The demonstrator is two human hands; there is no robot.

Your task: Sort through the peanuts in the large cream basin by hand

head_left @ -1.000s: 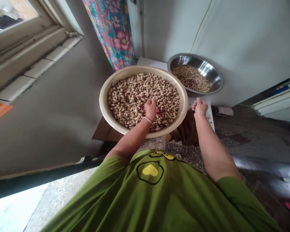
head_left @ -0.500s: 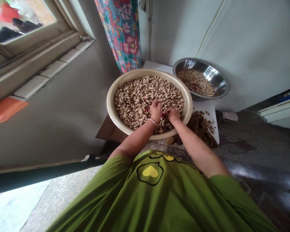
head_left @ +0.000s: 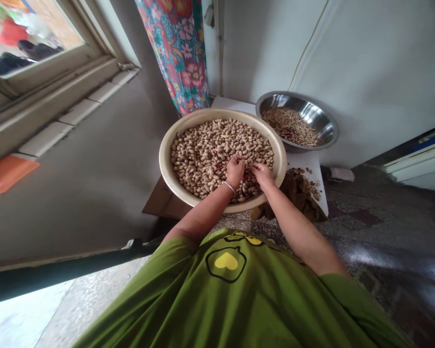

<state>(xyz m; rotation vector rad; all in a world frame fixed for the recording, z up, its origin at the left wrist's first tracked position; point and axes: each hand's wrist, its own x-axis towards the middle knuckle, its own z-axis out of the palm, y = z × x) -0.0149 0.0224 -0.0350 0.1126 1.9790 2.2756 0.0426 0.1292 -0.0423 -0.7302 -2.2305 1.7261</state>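
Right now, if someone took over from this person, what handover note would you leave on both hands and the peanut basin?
Left hand: down in the peanuts, at the near right of the cream basin, fingers curled; grip unclear.
Right hand: beside it in the same basin, fingertips on the pile; grip unclear.
Done: a few red kernels lie by the hands; the steel bowl behind holds pale scraps; loose shells lie on the white board.
Left: nearly the whole basin is unshelled.
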